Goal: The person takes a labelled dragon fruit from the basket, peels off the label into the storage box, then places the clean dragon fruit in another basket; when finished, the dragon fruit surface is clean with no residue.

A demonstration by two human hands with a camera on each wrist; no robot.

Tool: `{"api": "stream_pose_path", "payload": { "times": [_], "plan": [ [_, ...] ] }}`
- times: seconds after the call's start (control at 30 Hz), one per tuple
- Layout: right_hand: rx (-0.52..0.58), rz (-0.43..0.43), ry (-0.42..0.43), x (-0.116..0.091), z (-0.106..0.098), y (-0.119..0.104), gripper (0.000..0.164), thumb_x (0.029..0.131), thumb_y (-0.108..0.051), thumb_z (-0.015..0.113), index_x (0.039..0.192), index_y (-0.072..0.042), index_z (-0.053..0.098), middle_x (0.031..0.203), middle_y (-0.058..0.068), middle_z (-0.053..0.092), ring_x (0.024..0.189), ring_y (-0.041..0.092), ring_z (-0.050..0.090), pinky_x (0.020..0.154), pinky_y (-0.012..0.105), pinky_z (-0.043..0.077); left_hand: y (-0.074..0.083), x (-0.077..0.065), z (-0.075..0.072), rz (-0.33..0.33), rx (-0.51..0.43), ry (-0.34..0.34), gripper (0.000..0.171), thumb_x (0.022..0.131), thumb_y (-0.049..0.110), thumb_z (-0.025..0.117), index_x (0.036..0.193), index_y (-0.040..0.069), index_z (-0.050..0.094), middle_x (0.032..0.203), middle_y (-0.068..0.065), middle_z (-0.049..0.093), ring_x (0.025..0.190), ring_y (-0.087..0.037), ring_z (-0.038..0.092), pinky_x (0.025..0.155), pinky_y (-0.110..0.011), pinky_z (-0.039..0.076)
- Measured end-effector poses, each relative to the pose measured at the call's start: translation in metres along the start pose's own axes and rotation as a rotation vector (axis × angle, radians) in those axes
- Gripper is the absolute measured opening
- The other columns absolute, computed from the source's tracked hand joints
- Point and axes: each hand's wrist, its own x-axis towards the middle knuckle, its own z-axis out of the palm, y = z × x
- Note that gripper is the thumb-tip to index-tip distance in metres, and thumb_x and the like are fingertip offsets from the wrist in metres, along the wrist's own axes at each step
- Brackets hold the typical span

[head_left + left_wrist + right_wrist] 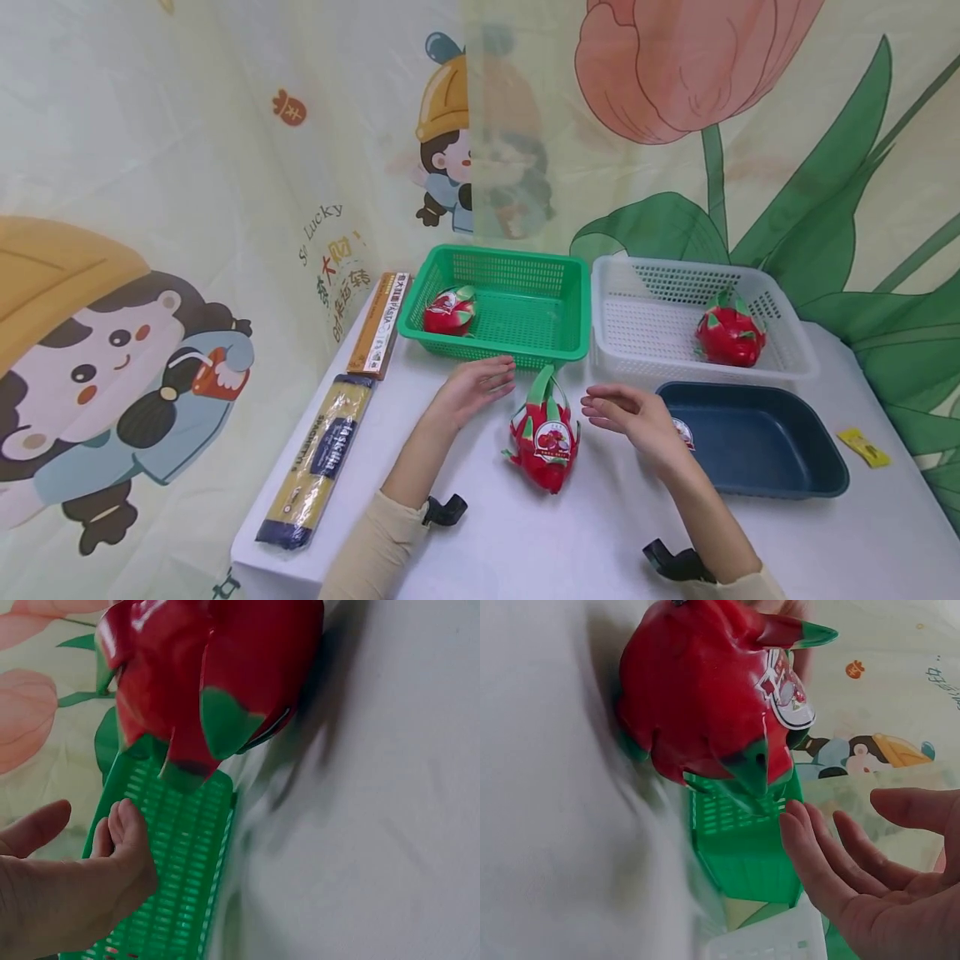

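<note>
A red dragon fruit (546,437) with green-tipped scales and a round white label lies on the white table, its leafy top pointing toward the baskets. My left hand (471,387) is held to its left, fingers relaxed and apart from the fruit. On the other side, my right hand (633,417) hovers with loosely bent fingers and an empty palm. In the left wrist view the fruit (217,667) is beyond the fingers of the left hand (90,877). The right wrist view has the fruit (705,690) close by the spread fingers of the right hand (885,877).
Behind stand a green basket (495,346) and a white basket (630,358), each containing one dragon fruit. A dark blue tub (772,483), partly behind my right hand, sits at right beside a yellow packet (864,447). Spaghetti (318,458) and a pasta box (380,325) line the left edge.
</note>
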Motion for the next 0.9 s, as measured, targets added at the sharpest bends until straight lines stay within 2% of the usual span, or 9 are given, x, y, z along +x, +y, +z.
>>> {"api": "stream_pose_path", "payload": {
  "times": [0.1,0.17,0.23,0.33,0.43,0.6,0.9],
  "plan": [
    [0.037,-0.024,-0.054,-0.002,0.000,0.001,0.044,0.105,-0.017,0.063,0.138,0.011,0.057,0.128,0.029,0.068,0.113,0.039,0.071,0.096,0.046,0.059,-0.006,0.003,0.005,0.009,0.065,-0.072,0.043,0.105,0.001,0.053,0.144,-0.016,0.050,0.146,-0.032,0.055,0.132,-0.039,0.059,0.109,-0.039,0.052],
    [0.050,-0.024,-0.093,-0.003,0.000,0.002,0.044,0.106,-0.017,0.063,0.137,0.013,0.057,0.126,0.029,0.069,0.112,0.039,0.072,0.096,0.049,0.058,-0.010,0.004,0.007,0.011,0.119,-0.112,0.041,0.105,-0.001,0.052,0.144,-0.016,0.050,0.149,-0.033,0.051,0.137,-0.040,0.054,0.110,-0.039,0.051],
    [0.044,-0.007,-0.128,-0.005,0.001,0.003,0.044,0.105,-0.018,0.063,0.137,0.011,0.058,0.126,0.027,0.070,0.112,0.037,0.072,0.096,0.049,0.058,-0.015,0.006,0.008,0.017,0.195,-0.144,0.041,0.105,-0.001,0.054,0.143,-0.015,0.052,0.147,-0.031,0.054,0.133,-0.037,0.059,0.110,-0.040,0.051],
    [0.034,0.013,-0.173,-0.006,0.002,0.005,0.045,0.105,-0.021,0.064,0.137,0.009,0.058,0.126,0.025,0.070,0.113,0.035,0.072,0.098,0.047,0.058,-0.020,0.009,0.009,0.009,0.271,-0.157,0.041,0.102,0.000,0.060,0.142,-0.011,0.057,0.143,-0.023,0.061,0.123,-0.025,0.066,0.110,-0.039,0.052],
    [0.007,0.010,-0.201,-0.006,0.002,0.007,0.044,0.105,-0.021,0.063,0.137,0.009,0.058,0.126,0.025,0.071,0.112,0.035,0.072,0.098,0.046,0.058,-0.024,0.010,0.008,0.002,0.316,-0.154,0.042,0.100,0.001,0.064,0.141,-0.008,0.059,0.140,-0.018,0.065,0.116,-0.017,0.068,0.108,-0.037,0.053],
    [-0.003,0.011,-0.217,-0.006,0.004,0.008,0.044,0.105,-0.023,0.064,0.136,0.008,0.059,0.121,0.022,0.074,0.107,0.034,0.075,0.096,0.042,0.060,-0.024,0.006,0.008,-0.005,0.358,-0.133,0.041,0.099,0.000,0.066,0.139,-0.007,0.062,0.132,-0.018,0.070,0.105,-0.013,0.071,0.101,-0.034,0.057],
    [-0.001,0.042,-0.211,-0.005,0.011,0.005,0.044,0.097,-0.019,0.075,0.132,0.006,0.065,0.118,0.020,0.074,0.102,0.032,0.075,0.089,0.039,0.063,-0.027,0.003,0.010,0.010,0.302,-0.059,0.038,0.097,-0.001,0.069,0.134,-0.006,0.066,0.126,-0.015,0.073,0.095,-0.013,0.072,0.090,-0.031,0.062]
  ]
}}
